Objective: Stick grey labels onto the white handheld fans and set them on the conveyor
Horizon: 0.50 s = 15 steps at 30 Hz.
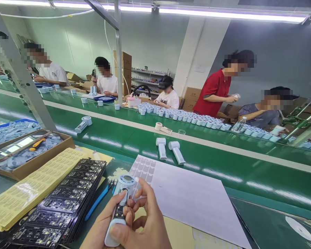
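Observation:
My left hand (101, 228) grips a small white handheld fan body (119, 207) from below, its dark circuit board facing up. My right hand (147, 221) wraps over the fan's right side, with the fingertips pinching a small clear sticker near the fan's round head (126, 180). Right behind the hands lies a white sticker backing sheet (186, 197) with a few stickers left at its top left corner. Two finished white fans (168, 148) lie on the green conveyor belt (223, 173) further away.
A stack of black circuit board panels (67, 204) and yellow label sheets (28, 190) lie at my left, with blue tweezers (98, 200) beside them. A cardboard box (28, 152) holds parts. Several people sit or stand across the belt behind rows of white parts (197, 119).

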### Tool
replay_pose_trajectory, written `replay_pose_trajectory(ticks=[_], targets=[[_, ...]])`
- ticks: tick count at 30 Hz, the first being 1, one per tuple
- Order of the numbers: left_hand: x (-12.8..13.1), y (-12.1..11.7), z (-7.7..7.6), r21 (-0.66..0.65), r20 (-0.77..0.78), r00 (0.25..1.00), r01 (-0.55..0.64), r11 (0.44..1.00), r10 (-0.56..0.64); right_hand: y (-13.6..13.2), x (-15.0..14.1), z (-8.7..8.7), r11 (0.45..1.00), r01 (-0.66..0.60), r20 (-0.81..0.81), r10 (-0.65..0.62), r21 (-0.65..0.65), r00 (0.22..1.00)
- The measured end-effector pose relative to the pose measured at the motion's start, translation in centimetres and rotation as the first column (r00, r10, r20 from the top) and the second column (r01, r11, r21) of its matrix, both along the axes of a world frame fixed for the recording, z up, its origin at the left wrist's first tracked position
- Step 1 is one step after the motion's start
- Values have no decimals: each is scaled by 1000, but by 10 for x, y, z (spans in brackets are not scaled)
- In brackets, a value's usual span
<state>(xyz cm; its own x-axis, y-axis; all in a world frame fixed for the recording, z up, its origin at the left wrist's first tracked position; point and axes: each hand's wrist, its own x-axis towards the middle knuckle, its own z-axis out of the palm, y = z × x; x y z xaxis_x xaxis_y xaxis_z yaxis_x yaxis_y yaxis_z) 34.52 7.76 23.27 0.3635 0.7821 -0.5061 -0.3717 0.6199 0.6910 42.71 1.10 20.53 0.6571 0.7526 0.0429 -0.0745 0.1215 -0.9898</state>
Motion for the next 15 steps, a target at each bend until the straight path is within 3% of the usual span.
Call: replay_pose_trajectory(ticks=[2, 4, 9, 13, 15], targets=[[-4, 2, -10, 23, -19, 1000, -1, 1000, 1, 2, 5, -7, 995, -63, -168, 75, 76, 983], [-6, 6, -21, 39, -40, 999, 4, 999, -3, 2, 12, -16, 993, -88, -179, 101, 79, 979], [-13, 16, -42, 74, -76, 996, 50, 996, -44, -6, 25, -47, 992, 1, 201, 25, -130, 979], [-17, 18, -50, 102, -92, 976, 205, 973, -196, -7, 23, -69, 973, 59, 441, 46, -222, 896], [-16, 17, -54, 120, -108, 969, 234, 965, -222, -6, 20, -77, 956, 101, 574, 80, -276, 815]])
